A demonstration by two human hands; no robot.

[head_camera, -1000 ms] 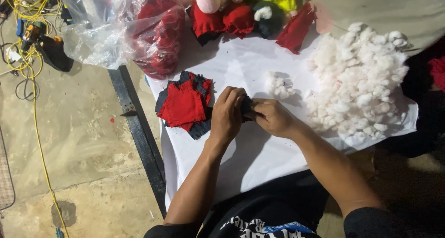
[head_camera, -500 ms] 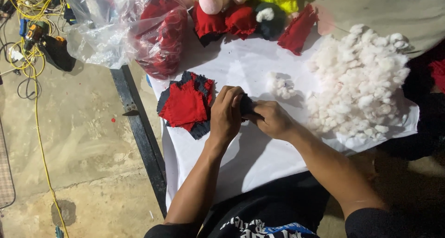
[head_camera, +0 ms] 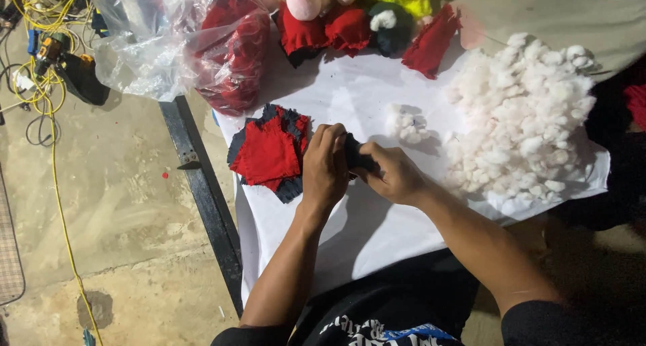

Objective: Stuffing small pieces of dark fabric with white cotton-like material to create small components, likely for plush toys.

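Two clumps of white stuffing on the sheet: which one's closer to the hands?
The small loose tuft, lying alone just above the right hand. The other is the big heap piled toward the sheet's right edge, farther from both hands.

Fabric stack (head_camera: 269, 154) left of stuffing pile (head_camera: 521, 127)

Single head-worn view, looking steeply down from above the seated person's chest onto the white sheet (head_camera: 377, 231) covering the work table. The far edge of the table lies toward the top of the frame; the person's forearms enter from the bottom. Range is close, about arm's reach. The concrete floor (head_camera: 114, 204) fills the left third. No second view overlaps.
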